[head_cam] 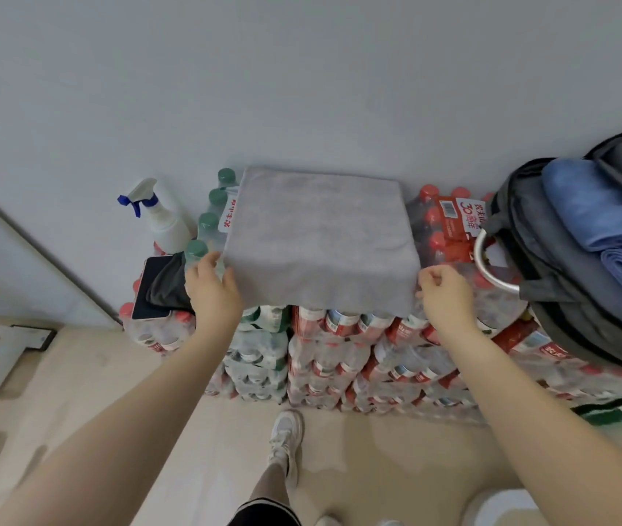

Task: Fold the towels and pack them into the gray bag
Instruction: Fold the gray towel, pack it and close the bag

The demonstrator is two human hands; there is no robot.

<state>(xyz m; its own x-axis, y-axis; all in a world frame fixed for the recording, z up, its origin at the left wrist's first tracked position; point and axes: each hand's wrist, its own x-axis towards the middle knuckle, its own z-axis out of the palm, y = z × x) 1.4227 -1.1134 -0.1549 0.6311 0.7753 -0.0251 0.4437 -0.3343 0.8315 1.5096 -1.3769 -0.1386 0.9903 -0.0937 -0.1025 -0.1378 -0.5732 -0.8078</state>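
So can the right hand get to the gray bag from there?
Probably yes: the right hand sits at the gray towel's corner, and the open gray bag stands just beside it with nothing between.

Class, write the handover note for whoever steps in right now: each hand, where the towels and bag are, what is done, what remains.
Left hand: grips the near left corner of the gray towel.
Right hand: fingers curled at the towel's near right corner, apparently pinching it.
Gray towel: spread flat on the stacked water bottle packs.
Gray bag: open, on the packs at right.
Done: two blue towels folded and in the bag.
Left: fold the gray towel and pack it.
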